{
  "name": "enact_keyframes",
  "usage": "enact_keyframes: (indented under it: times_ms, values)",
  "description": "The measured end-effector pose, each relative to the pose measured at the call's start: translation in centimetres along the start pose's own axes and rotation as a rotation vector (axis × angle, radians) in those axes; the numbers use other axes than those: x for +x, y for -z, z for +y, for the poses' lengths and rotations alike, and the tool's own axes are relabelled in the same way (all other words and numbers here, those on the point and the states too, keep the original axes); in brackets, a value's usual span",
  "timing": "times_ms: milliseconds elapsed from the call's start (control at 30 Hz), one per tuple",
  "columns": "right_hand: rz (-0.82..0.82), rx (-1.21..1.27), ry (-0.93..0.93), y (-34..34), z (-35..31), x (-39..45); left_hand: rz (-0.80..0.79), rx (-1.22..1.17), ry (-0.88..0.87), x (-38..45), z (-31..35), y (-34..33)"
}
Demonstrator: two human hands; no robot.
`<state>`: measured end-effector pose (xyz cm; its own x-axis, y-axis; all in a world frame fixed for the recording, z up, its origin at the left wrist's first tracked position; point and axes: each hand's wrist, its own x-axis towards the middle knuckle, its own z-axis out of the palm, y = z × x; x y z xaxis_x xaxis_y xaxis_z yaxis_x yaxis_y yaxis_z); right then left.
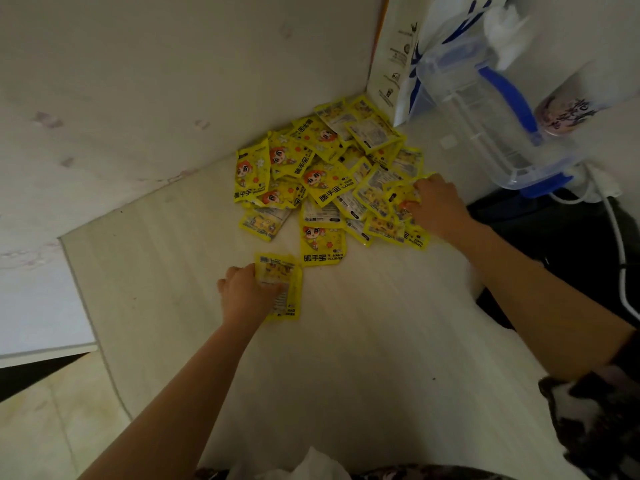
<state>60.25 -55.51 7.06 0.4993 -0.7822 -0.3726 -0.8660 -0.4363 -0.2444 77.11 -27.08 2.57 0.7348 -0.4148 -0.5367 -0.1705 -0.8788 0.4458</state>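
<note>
A heap of several yellow hand-warmer packets (325,174) lies on the white table (363,341), pushed against the wall corner. My left hand (244,292) grips one yellow packet (282,289) apart from the heap, on its near side, thumb over the packet's face. My right hand (436,206) reaches into the heap's right edge, and its fingers curl round a packet (400,199) there. Some packets show a cartoon face, others their printed back.
A clear plastic box with blue clips (485,112) stands tilted at the back right, beside a white paper bag (391,53) against the wall. White cables (620,244) run over a dark object at the right. The table's left edge (86,306) drops to the floor.
</note>
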Motion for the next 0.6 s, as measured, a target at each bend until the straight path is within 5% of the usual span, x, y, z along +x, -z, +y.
enact_keyframes:
  times_ms: [300, 600]
  values:
    - [-0.235, -0.260, 0.022, 1.0, 0.2, 3.3, -0.032, 0.156, -0.016, -0.2, 0.8, -1.2]
    - [-0.118, -0.392, 0.093, 1.1, 0.3, 2.6, 0.024, 0.024, 0.001, -0.2, 1.1, 0.0]
